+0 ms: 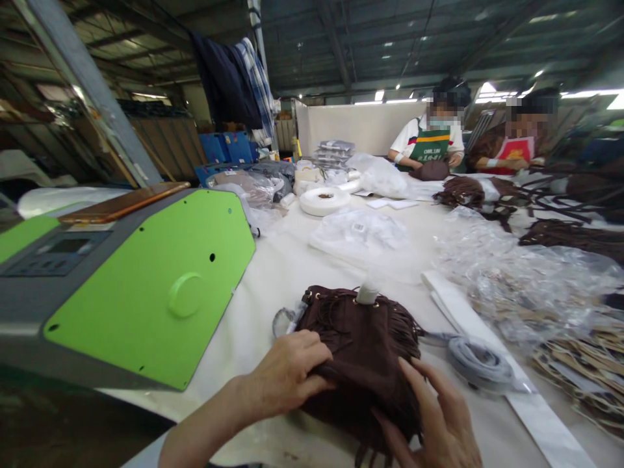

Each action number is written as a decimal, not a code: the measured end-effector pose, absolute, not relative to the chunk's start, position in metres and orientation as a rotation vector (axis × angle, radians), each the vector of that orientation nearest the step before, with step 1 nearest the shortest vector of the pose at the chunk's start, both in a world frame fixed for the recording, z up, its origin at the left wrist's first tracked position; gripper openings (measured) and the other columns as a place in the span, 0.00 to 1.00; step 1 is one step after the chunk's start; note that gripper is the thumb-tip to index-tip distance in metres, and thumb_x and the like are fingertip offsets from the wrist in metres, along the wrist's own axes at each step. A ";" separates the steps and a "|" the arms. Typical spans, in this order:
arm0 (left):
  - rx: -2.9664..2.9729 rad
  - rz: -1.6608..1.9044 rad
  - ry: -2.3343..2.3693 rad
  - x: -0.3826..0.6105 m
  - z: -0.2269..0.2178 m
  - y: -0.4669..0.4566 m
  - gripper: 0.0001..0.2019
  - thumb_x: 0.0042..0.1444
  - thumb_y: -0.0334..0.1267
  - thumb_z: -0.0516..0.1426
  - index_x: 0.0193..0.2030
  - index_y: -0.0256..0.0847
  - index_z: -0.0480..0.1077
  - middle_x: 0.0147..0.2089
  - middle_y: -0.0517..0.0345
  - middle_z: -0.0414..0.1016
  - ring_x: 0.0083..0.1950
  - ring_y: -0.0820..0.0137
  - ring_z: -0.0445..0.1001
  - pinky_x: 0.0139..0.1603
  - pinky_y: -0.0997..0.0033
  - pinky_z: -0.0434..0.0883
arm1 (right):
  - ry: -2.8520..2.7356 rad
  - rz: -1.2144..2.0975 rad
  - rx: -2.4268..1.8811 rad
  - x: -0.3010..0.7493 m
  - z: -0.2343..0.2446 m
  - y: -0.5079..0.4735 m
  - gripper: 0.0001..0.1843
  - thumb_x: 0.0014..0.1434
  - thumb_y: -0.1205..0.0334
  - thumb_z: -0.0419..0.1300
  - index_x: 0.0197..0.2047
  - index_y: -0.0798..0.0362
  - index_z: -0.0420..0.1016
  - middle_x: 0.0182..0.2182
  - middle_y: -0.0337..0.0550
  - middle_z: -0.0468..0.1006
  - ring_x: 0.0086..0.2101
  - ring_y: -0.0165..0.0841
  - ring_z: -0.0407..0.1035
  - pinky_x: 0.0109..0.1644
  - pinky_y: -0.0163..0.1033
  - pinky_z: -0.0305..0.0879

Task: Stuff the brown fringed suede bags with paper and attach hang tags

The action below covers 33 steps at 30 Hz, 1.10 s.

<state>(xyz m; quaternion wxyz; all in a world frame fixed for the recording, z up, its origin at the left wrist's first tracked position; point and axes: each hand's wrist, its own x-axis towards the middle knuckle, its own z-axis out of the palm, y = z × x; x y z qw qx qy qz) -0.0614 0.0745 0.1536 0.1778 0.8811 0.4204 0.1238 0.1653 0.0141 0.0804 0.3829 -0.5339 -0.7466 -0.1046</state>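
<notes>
A dark brown fringed suede bag (363, 338) lies on the white table (273, 279) right in front of me, white paper stuffing poking from its top. My left hand (287, 374) rests on the bag's left side with its fingers curled and pinching a fold of the suede. At the bag's lower right edge my right hand (439, 416) has its fingers spread and stretched, touching the fringe.
A green and grey machine (146, 286) fills the left. Clear plastic bags (526, 279) and a coiled strap (480, 361) lie to the right, a tape roll (324, 200) further back. Two other people (431, 140) work at the far side among more brown bags (463, 192).
</notes>
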 end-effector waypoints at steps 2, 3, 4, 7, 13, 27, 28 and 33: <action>2.246 0.503 1.230 -0.057 0.149 0.085 0.05 0.48 0.33 0.62 0.27 0.38 0.70 0.28 0.63 0.68 0.33 0.72 0.67 0.33 0.75 0.60 | -1.782 -0.254 -1.400 0.168 0.075 0.016 0.31 0.58 0.56 0.56 0.63 0.52 0.52 0.49 0.56 0.65 0.48 0.47 0.64 0.45 0.52 0.69; 2.132 0.562 1.228 -0.053 0.149 0.089 0.05 0.47 0.33 0.62 0.27 0.38 0.70 0.27 0.64 0.67 0.33 0.73 0.67 0.33 0.76 0.59 | -1.739 -0.242 -1.403 0.169 0.076 0.017 0.29 0.58 0.57 0.55 0.62 0.52 0.53 0.47 0.55 0.65 0.47 0.46 0.65 0.44 0.50 0.70; 2.039 0.601 1.209 -0.049 0.150 0.093 0.04 0.48 0.33 0.62 0.27 0.38 0.70 0.27 0.65 0.67 0.32 0.73 0.66 0.32 0.76 0.59 | -1.710 -0.236 -1.403 0.171 0.079 0.019 0.28 0.59 0.59 0.55 0.61 0.53 0.54 0.47 0.55 0.66 0.46 0.44 0.65 0.43 0.49 0.71; 1.897 0.622 1.149 -0.037 0.155 0.096 0.05 0.50 0.37 0.59 0.27 0.38 0.70 0.26 0.65 0.65 0.31 0.74 0.65 0.30 0.77 0.58 | -1.697 -0.319 -1.389 0.170 0.092 0.026 0.27 0.57 0.57 0.57 0.58 0.55 0.57 0.47 0.56 0.66 0.47 0.44 0.65 0.45 0.49 0.71; 2.032 0.560 1.162 -0.031 0.150 0.089 0.10 0.50 0.41 0.57 0.24 0.39 0.65 0.26 0.64 0.64 0.32 0.73 0.63 0.31 0.76 0.56 | -1.928 -0.438 -1.301 0.170 0.107 0.043 0.19 0.54 0.72 0.47 0.50 0.60 0.62 0.34 0.52 0.76 0.34 0.38 0.73 0.35 0.39 0.73; 1.570 0.535 1.094 -0.033 0.138 0.102 0.16 0.46 0.50 0.58 0.25 0.37 0.64 0.22 0.67 0.58 0.24 0.77 0.54 0.22 0.78 0.50 | -1.869 -0.477 -1.286 0.208 0.123 0.030 0.14 0.54 0.66 0.57 0.46 0.53 0.69 0.41 0.51 0.73 0.42 0.40 0.68 0.45 0.44 0.67; 1.563 0.529 1.089 -0.031 0.137 0.102 0.16 0.46 0.50 0.58 0.25 0.37 0.64 0.22 0.67 0.58 0.24 0.77 0.54 0.22 0.78 0.50 | -1.847 -0.427 -1.283 0.197 0.116 0.028 0.16 0.54 0.64 0.59 0.48 0.53 0.68 0.41 0.50 0.73 0.42 0.40 0.68 0.45 0.43 0.67; 1.528 0.543 1.063 -0.029 0.134 0.102 0.18 0.46 0.53 0.57 0.27 0.37 0.66 0.23 0.66 0.59 0.25 0.77 0.55 0.23 0.78 0.52 | -1.581 0.185 -1.286 0.167 0.092 0.048 0.11 0.57 0.60 0.58 0.43 0.53 0.72 0.34 0.44 0.76 0.35 0.35 0.71 0.39 0.36 0.68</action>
